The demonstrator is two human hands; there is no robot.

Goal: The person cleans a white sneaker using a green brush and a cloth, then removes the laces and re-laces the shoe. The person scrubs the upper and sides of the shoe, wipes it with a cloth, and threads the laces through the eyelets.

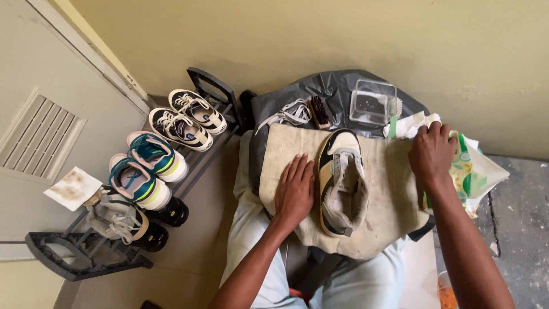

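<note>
From the head camera, a cream and black shoe (pixel 341 182) with no laces lies on a beige cloth (pixel 389 194) spread over the person's lap. The left hand (pixel 294 191) rests flat on the cloth just beside the shoe, fingers (pixel 298 169) released and spread, seemingly pinning the cloth so it stays put. The right hand (pixel 432 153) is curled onto a green-printed packet (pixel 474 171) at the cloth's edge, fingers clenched on its top. Beyond the shoe lie white laces (pixel 286 116), a brush (pixel 319 111) and a clear plastic box (pixel 373 103) on a grey sheet (pixel 337 86). A shoe rack (pixel 86 257) on the left holds several pairs. The packet's contents are hidden, and an orange thing at the bottom edge is cut off.
</note>
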